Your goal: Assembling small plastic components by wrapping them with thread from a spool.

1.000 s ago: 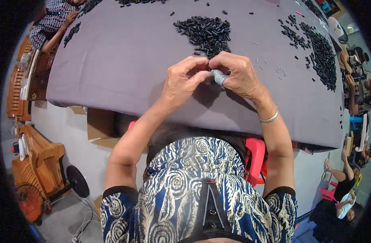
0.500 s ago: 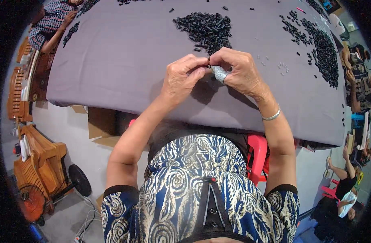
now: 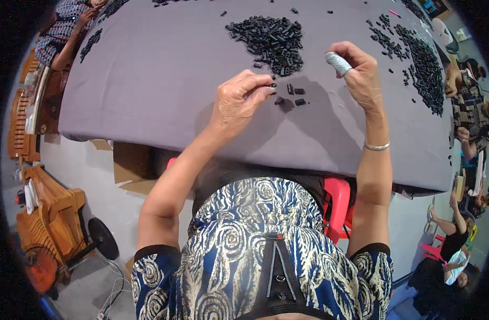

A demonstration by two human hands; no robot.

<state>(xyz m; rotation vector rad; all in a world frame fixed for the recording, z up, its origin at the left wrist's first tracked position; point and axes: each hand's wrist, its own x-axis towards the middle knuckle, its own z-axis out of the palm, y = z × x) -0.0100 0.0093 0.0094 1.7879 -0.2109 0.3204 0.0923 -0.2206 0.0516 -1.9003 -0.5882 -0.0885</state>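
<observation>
Left grip (image 3: pixel 236 101) pinching small black piece (image 3: pixel 273 85), partly finger-hidden; right grip (image 3: pixel 362 74): state unclear.

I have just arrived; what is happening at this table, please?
A person pinches a small black piece in the left hand, near a pile of black pieces. The right hand, thumb in a silvery wrapping, is apart from the left; whether it holds anything is unclear. A few loose pieces lie on the greyish cloth.

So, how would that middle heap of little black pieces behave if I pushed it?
The heap of black pieces would probably spread, since its pieces look loose. Each is likely light, being small enough for the left hand to pinch. Some might roll, as they look roughly tube-shaped.
</observation>
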